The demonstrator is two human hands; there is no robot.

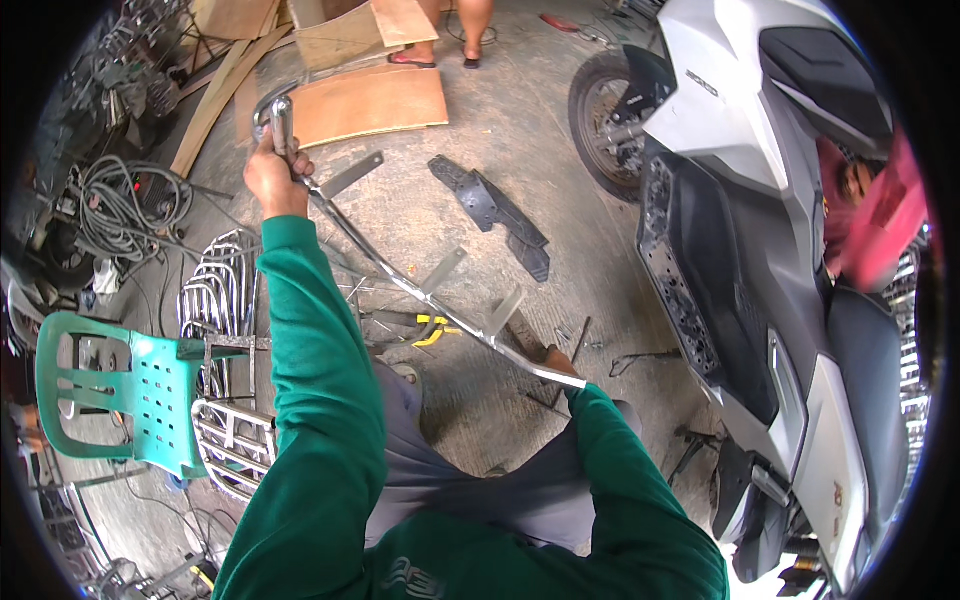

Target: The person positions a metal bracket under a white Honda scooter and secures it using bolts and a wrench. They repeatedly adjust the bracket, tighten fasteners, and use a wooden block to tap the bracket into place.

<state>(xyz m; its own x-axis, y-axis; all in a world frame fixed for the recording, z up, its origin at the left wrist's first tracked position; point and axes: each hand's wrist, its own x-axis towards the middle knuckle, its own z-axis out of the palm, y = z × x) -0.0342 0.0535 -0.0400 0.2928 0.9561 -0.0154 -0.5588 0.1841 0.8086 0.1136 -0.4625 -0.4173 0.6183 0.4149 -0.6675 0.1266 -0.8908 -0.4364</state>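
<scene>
My left hand is closed around the bent end of a long chrome tube. Flat metal tabs stick out along this tube, which slants down to the right and ends over my right wrist. Only a little of my right hand shows beneath the tube, beside a dark brown bar-like piece; its fingers are hidden, and whether it grips that piece is unclear. On the floor below the tube lie yellow-and-black handled pliers and several thin metal rods.
A grey and white scooter stands at the right, with a person in a red sleeve behind it. Black plastic parts lie ahead. At the left are a green chair, metal racks and coiled cable; plywood lies farther off.
</scene>
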